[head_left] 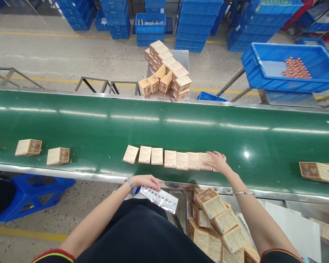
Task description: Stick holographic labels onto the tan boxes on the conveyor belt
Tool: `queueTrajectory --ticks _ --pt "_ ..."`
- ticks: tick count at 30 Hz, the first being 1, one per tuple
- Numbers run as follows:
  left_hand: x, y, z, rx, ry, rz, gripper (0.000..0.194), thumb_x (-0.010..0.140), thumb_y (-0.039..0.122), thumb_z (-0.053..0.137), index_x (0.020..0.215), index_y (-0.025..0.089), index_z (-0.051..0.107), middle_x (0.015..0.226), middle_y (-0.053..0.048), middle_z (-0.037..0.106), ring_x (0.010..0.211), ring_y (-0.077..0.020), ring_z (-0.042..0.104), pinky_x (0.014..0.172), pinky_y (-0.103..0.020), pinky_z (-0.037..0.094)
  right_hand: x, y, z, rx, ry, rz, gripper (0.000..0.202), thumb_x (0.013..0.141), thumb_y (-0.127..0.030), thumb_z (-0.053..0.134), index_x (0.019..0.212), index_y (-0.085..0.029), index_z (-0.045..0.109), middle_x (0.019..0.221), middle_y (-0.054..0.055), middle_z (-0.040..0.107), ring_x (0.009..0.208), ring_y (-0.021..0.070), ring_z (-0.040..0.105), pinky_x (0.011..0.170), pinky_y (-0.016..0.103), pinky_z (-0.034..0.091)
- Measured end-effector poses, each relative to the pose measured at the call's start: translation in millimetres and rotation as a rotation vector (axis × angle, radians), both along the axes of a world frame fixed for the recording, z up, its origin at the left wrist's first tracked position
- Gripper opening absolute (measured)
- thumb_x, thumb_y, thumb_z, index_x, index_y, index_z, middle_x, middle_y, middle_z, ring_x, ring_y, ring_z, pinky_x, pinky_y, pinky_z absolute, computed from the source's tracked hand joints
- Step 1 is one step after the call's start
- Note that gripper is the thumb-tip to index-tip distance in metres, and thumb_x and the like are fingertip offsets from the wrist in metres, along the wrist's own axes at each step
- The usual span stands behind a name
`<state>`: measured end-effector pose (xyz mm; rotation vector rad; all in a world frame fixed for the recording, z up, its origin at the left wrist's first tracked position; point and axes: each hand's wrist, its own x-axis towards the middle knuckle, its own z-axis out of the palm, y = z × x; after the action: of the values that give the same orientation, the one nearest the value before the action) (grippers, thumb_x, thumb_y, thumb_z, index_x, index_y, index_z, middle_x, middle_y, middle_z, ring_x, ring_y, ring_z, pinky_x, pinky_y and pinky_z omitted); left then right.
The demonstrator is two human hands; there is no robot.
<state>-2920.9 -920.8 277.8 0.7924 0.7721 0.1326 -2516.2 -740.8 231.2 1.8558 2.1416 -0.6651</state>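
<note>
A row of small cream and brown boxes [182,161] lies on the green conveyor belt [98,128] in front of me. My right hand [218,161] reaches over the right end of this row, its fingers spread and touching the last boxes. At the belt's near edge, my left hand [148,181] has its fingers bent over a silver blister sheet [161,199] with small reddish and clear items in it. The sheet hangs tilted below that hand, against the dark clothing.
Stacked boxes [222,219] lie below the belt's near edge at right. More boxes [167,69] stand on a metal stand beyond the belt. A blue bin [290,80] holds orange items. Other boxes [58,156] sit on the belt at left. A blue stool [35,193] is lower left.
</note>
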Motion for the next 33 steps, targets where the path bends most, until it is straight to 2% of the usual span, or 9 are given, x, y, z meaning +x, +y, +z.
queueTrajectory --ticks 5,7,9,12,15,17,22,28,33 --pt "45.1 12.7 -11.5 0.101 0.087 0.014 0.012 0.074 0.03 0.078 0.078 0.019 0.078 0.145 -0.01 0.055 0.149 -0.0308 0.024 0.106 -0.031 0.037 29.0 -0.8 4.6 0.059 0.054 -0.214 0.091 0.068 -0.064 0.07 0.141 -0.015 0.047 0.148 0.025 0.042 0.141 0.0408 0.033 0.109 0.056 0.033" --pt "59.8 21.4 -17.5 0.141 0.128 0.034 0.011 0.076 0.028 0.076 0.081 0.018 0.078 0.154 -0.01 0.044 0.149 -0.0323 0.026 0.109 -0.033 0.036 39.9 -1.8 5.5 0.038 0.083 -0.311 0.088 0.071 -0.065 0.066 0.137 -0.009 0.049 0.136 0.028 0.054 0.13 0.0414 0.049 0.102 0.054 0.043" --pt "69.7 29.5 -23.7 0.175 0.167 0.058 0.013 0.077 0.026 0.075 0.085 0.017 0.077 0.158 -0.009 0.037 0.149 -0.0323 0.025 0.114 -0.039 0.031 47.2 -4.5 5.2 -0.016 0.135 -0.365 0.077 0.072 -0.063 0.066 0.126 -0.009 0.058 0.117 0.023 0.067 0.111 0.0369 0.064 0.092 0.048 0.053" --pt "75.2 35.0 -31.0 0.2 0.205 0.096 0.016 0.078 0.026 0.075 0.089 0.014 0.075 0.157 -0.01 0.04 0.15 -0.032 0.022 0.118 -0.048 0.024 49.5 -10.0 5.0 -0.058 0.212 -0.396 0.061 0.069 -0.057 0.07 0.113 -0.014 0.065 0.103 0.015 0.074 0.098 0.0317 0.07 0.086 0.042 0.057" --pt "71.6 29.6 -33.8 0.196 0.217 0.145 0.014 0.076 0.027 0.077 0.085 0.015 0.077 0.159 -0.008 0.035 0.149 -0.0351 0.023 0.117 -0.04 0.027 43.1 -13.5 6.8 -0.068 0.275 -0.41 0.051 0.066 -0.05 0.074 0.104 -0.016 0.067 0.102 0.015 0.075 0.1 0.0327 0.07 0.088 0.04 0.057" --pt "65.6 21.4 -33.3 0.175 0.209 0.173 0.017 0.076 0.031 0.077 0.084 0.016 0.078 0.16 -0.008 0.033 0.145 -0.038 0.033 0.111 -0.037 0.035 36.2 -13.9 8.6 -0.079 0.314 -0.414 0.049 0.064 -0.049 0.074 0.1 -0.017 0.067 0.104 0.015 0.075 0.102 0.0342 0.07 0.09 0.041 0.057" --pt "38.2 -5.9 -27.6 0.101 0.166 0.226 0.026 0.076 0.039 0.076 0.083 0.014 0.077 0.141 -0.015 0.058 0.126 -0.035 0.057 0.09 -0.032 0.048 13.3 -12.6 10.6 -0.114 0.388 -0.385 0.049 0.059 -0.053 0.072 0.093 -0.018 0.065 0.104 0.016 0.075 0.104 0.0374 0.068 0.097 0.047 0.053" --pt "-2.4 -43.6 -16.8 0.068 0.187 0.305 0.025 0.077 0.038 0.074 0.082 0.014 0.077 0.137 -0.014 0.062 0.125 -0.0332 0.058 0.09 -0.031 0.047 -35.6 -17.8 3.6 -0.153 0.462 -0.255 0.051 0.054 -0.058 0.066 0.088 -0.02 0.066 0.1 0.014 0.076 0.108 0.0388 0.067 0.103 0.05 0.048" --pt "-10.1 -62.2 -12.9 0.09 0.208 0.361 0.019 0.074 0.034 0.077 0.081 0.017 0.078 0.144 -0.009 0.056 0.133 -0.0345 0.051 0.091 -0.031 0.048 -96.4 -31.8 -3.8 -0.16 0.456 -0.163 0.058 0.053 -0.062 0.063 0.091 -0.018 0.065 0.101 0.017 0.075 0.107 0.0398 0.067 0.099 0.049 0.05"
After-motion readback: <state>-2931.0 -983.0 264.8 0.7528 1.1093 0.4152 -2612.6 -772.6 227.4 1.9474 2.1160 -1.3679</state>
